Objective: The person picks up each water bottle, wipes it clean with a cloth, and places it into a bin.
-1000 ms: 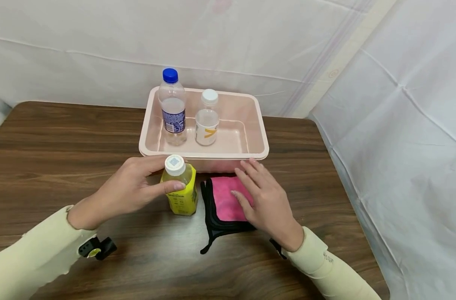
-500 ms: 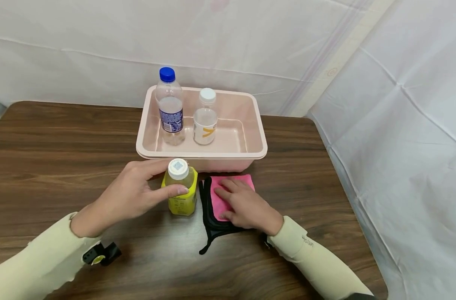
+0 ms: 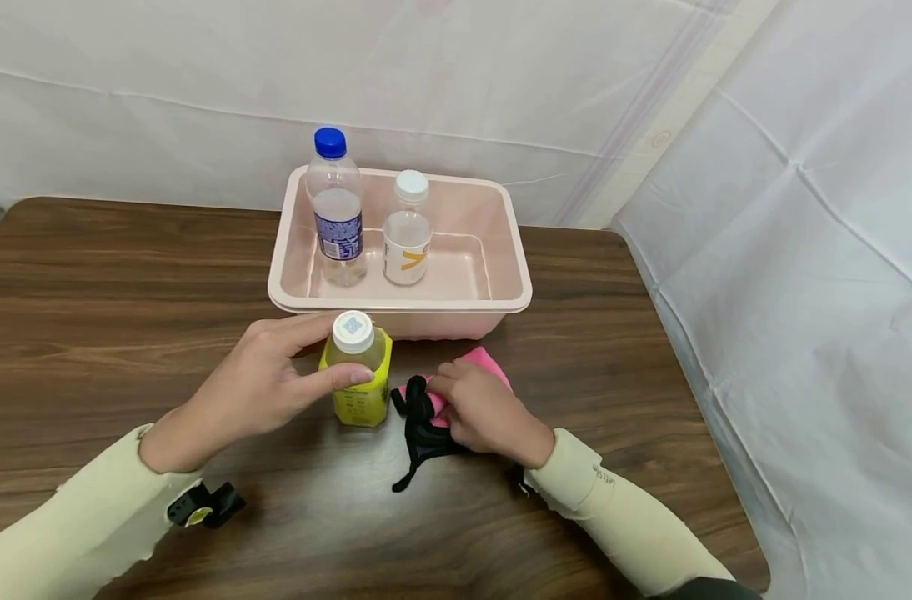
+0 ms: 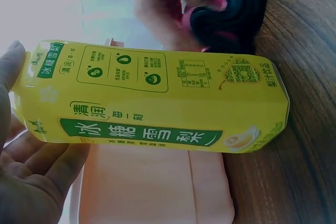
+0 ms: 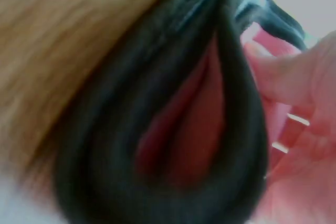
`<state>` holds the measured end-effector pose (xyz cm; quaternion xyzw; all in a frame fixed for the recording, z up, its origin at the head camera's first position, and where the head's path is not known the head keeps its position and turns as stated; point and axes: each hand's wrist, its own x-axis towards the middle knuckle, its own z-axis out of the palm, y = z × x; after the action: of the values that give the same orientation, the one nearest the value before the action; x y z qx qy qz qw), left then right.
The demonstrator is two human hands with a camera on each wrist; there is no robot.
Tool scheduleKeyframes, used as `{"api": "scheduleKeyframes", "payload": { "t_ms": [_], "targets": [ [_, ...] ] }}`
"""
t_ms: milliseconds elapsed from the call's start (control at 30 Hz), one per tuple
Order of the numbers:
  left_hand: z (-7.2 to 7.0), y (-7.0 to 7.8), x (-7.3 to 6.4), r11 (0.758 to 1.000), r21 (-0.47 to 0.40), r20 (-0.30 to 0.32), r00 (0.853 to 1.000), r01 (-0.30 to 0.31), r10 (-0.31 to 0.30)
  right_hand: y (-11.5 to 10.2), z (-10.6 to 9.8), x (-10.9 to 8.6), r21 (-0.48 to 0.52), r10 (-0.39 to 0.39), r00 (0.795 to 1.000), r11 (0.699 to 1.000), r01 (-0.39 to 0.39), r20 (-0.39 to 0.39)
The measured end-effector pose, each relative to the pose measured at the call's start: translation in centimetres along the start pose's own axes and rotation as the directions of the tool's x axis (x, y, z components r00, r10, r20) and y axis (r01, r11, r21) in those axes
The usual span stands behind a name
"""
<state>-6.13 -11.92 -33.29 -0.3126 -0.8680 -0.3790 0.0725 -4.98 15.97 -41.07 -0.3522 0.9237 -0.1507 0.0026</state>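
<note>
A yellow-labelled drink bottle [image 3: 362,402] with a white cap stands upright on the table, its label large in the left wrist view. My left hand [image 3: 264,379] grips it near the shoulder, thumb in front and fingers behind. To its right, my right hand [image 3: 486,408] pinches a folded pink cloth [image 3: 490,363] with black edging. The cloth is bunched up under my fingers, and a black hanging loop sticks out toward the front. In the right wrist view the black edging [image 5: 241,124] bulges up into folds close to the camera, beside my thumb.
Behind both hands stands a pale pink plastic basin [image 3: 396,307]. Inside it, upright, are a clear bottle with a blue cap [image 3: 330,142] and a smaller clear bottle with a white cap [image 3: 407,242]. A white sheet [image 3: 201,92] hangs behind the wooden table [image 3: 126,333].
My right hand has come down and left onto the cloth, and its fingers have closed, bunching the flat cloth into folds. My left hand stays on the bottle.
</note>
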Motion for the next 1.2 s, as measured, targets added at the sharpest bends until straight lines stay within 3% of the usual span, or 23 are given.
{"api": "scheduleKeyframes", "payload": {
  "t_ms": [67,133,267,333,400,500,567,633,667,867,933,967,1033,1067,1200],
  "targets": [
    [0.0,-0.1,0.0,1.0,-0.002,-0.006,1.0,-0.001,0.001,0.2,-0.3,-0.1,0.179,0.047,0.998,0.983,-0.037,-0.05],
    [0.0,-0.1,0.0,1.0,-0.004,-0.009,1.0,-0.002,0.002,0.3,-0.7,-0.2,0.347,0.079,0.991,0.937,-0.037,-0.109],
    [0.0,-0.3,0.0,1.0,-0.013,-0.01,1.0,-0.006,0.006,-0.3,-1.8,-0.4,0.56,0.096,0.956,0.824,0.079,-0.276],
    [0.1,-0.3,0.0,1.0,-0.022,-0.012,1.0,-0.011,0.011,-1.0,-2.6,-0.3,0.596,0.1,0.918,0.786,0.163,-0.383],
    [0.1,-0.4,0.0,0.999,-0.03,-0.018,1.0,-0.019,0.018,-1.8,-3.3,-0.1,0.591,0.097,0.866,0.767,0.249,-0.491],
    [0.3,-0.4,0.0,0.999,-0.034,-0.034,0.999,-0.037,0.036,-2.8,-3.7,0.5,0.541,0.088,0.786,0.772,0.335,-0.612],
    [0.4,-0.4,0.0,0.998,-0.03,-0.048,0.998,-0.05,0.049,-3.5,-3.8,1.1,0.499,0.078,0.753,0.792,0.351,-0.653],
    [0.4,-0.4,0.0,0.998,-0.025,-0.057,0.997,-0.054,0.052,-3.9,-3.9,1.6,0.464,0.066,0.755,0.823,0.329,-0.652],
    [0.5,-0.5,-0.1,0.998,-0.023,-0.063,0.997,-0.055,0.053,-4.1,-3.9,1.8,0.452,0.059,0.768,0.836,0.311,-0.637],
    [0.6,-0.6,-0.3,0.998,-0.036,-0.062,0.997,-0.054,0.051,-4.7,-4.1,2.0,0.35,0.017,0.876,0.92,0.175,-0.482],
    [0.6,-0.6,-0.3,0.997,-0.039,-0.059,0.997,-0.06,0.058,-4.8,-4.2,1.9,0.304,0.013,0.888,0.942,0.143,-0.459],
    [0.6,-0.6,-0.3,0.997,-0.043,-0.06,0.996,-0.063,0.06,-4.8,-4.2,1.8,0.289,0.016,0.884,0.948,0.136,-0.468],
    [0.6,-0.6,-0.3,0.996,-0.054,-0.065,0.996,-0.069,0.066,-4.9,-4.1,1.8,0.277,0.038,0.851,0.952,0.128,-0.524],
    [0.6,-0.6,-0.3,0.996,-0.053,-0.069,0.995,-0.071,0.067,-4.9,-4.1,1.8,0.279,0.054,0.822,0.951,0.13,-0.567],
    [0.6,-0.6,-0.4,0.994,-0.067,-0.087,0.993,-0.087,0.081,-4.7,-4.0,2.1,0.304,0.124,0.675,0.94,0.154,-0.727]
  ]
}}
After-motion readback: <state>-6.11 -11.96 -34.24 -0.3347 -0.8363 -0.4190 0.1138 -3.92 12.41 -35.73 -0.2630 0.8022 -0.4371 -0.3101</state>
